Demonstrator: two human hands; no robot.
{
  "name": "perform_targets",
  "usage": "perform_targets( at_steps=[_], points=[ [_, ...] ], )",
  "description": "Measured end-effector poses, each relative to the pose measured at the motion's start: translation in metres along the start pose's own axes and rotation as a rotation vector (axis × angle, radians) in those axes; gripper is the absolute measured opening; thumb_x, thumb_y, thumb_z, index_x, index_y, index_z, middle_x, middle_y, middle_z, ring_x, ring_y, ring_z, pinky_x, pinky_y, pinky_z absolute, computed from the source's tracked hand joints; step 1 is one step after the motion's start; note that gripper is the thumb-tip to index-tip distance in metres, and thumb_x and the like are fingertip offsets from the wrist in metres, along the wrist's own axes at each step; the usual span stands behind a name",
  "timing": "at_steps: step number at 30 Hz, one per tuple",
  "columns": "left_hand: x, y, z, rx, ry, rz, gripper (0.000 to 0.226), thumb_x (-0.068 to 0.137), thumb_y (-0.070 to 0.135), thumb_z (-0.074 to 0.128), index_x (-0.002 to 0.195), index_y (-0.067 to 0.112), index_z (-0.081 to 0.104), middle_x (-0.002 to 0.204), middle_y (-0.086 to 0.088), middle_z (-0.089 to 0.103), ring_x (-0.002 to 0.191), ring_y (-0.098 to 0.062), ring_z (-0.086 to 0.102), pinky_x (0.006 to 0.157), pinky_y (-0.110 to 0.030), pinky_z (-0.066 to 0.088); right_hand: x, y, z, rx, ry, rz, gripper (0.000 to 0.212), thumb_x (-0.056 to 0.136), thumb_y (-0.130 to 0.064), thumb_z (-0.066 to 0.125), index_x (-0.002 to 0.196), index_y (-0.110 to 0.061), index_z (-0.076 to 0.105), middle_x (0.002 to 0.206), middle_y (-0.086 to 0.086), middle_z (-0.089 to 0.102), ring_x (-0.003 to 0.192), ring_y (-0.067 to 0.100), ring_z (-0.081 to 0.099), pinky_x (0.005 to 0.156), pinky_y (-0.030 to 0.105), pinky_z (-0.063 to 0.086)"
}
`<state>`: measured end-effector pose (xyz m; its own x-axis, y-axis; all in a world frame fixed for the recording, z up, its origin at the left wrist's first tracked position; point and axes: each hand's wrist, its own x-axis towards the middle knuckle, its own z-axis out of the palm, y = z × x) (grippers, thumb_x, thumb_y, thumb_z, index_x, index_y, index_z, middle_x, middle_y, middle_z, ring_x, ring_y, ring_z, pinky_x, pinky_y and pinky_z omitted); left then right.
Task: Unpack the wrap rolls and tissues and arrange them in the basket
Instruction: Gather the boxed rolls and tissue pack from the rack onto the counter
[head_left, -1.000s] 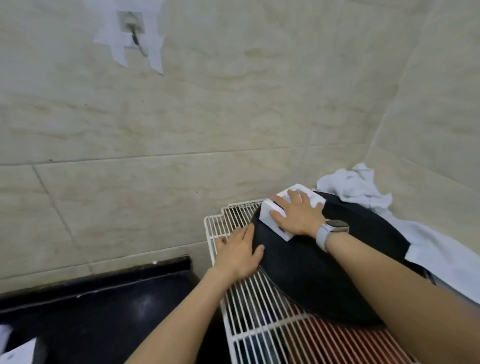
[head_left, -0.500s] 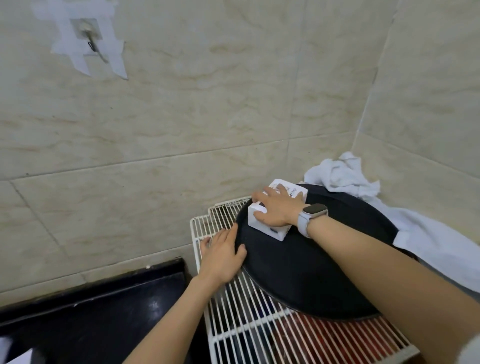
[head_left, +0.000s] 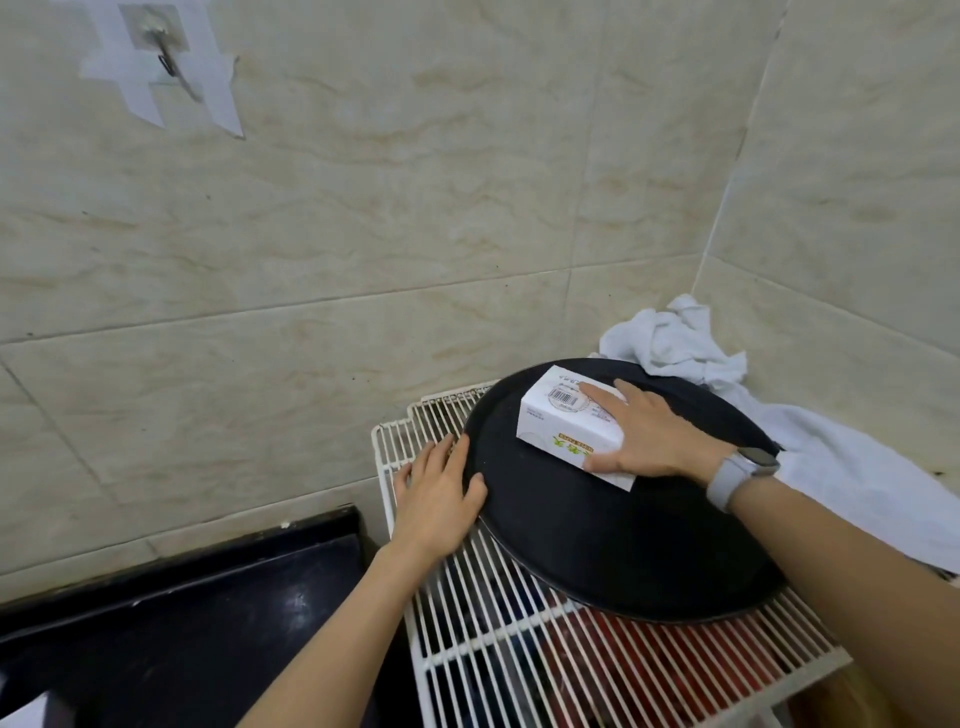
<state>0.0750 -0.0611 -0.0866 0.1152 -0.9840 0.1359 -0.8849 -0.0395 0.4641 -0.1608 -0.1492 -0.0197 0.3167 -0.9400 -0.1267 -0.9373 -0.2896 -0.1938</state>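
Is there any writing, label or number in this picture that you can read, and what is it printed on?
White box, top face: a barcode and fine print, too small to read.
White box, front side: green characters and a yellow strip of letters, too blurred to read.
Watch on the right wrist: screen dark, no text.
Taped wall hook: no writing.
Nothing here can be quoted with confidence.
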Motion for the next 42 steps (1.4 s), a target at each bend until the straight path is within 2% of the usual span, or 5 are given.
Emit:
perform_targets(
  at_steps=[7,16,31,36,42],
  points=[
    [-0.001,0.002,-0.015,-0.053,0.021,-0.013,0.056,0.093,0.04,0.039,0.143,0.022,0.023,0.154,-0.004,0.021,0.143,-0.022,0.012,0.116,-0.046,0.011,-0.005,-0.035,-0.01,0.745,0.072,0.025,0.074,0.069,-0.036,0.073,0.133,-0.037,0.035,0.121,-0.006,0.051,0.111,0.019,0.051,0.089,0.034,0.044],
    [-0.073,-0.095,-0.094,-0.263,0.374,-0.182,0.035,0.09,0.015,0.05,0.125,0.008,0.051,0.129,-0.013,0.054,0.122,-0.026,0.047,0.105,-0.039,0.036,-0.025,-0.199,-0.012,1.916,-0.623,-0.093,0.044,0.075,-0.042,0.063,0.115,-0.023,0.061,0.113,0.012,0.064,0.105,0.031,0.055,0.077,0.042,0.049],
    [-0.326,-0.334,-0.097,0.041,0.171,-0.753,0.042,0.09,0.021,0.045,0.131,0.018,0.044,0.146,-0.006,0.033,0.135,-0.024,0.024,0.109,-0.046,0.021,-0.118,-0.411,0.28,1.363,-0.758,0.481,0.043,0.08,-0.042,0.061,0.116,-0.021,0.053,0.112,0.009,0.06,0.104,0.028,0.056,0.076,0.043,0.052],
    [-0.337,-0.366,-0.086,0.011,0.022,-0.757,0.06,0.091,0.027,0.043,0.143,0.021,0.015,0.156,-0.01,0.004,0.142,-0.029,0.004,0.113,-0.05,0.015,-0.121,-0.423,0.307,1.074,-0.448,0.326,0.057,0.087,-0.032,0.056,0.136,-0.015,0.032,0.127,0.01,0.054,0.109,0.031,0.056,0.091,0.052,0.05],
    [-0.34,-0.373,-0.067,-0.095,-0.027,-0.825,0.073,0.09,0.028,0.046,0.145,0.02,-0.002,0.156,-0.01,-0.005,0.143,-0.03,0.0,0.112,-0.054,0.017,-0.125,-0.423,0.3,-0.095,0.029,-0.397,0.078,0.083,-0.022,0.059,0.141,-0.039,0.01,0.155,0.011,0.008,0.137,0.037,0.02,0.104,0.049,0.033]
  ],
)
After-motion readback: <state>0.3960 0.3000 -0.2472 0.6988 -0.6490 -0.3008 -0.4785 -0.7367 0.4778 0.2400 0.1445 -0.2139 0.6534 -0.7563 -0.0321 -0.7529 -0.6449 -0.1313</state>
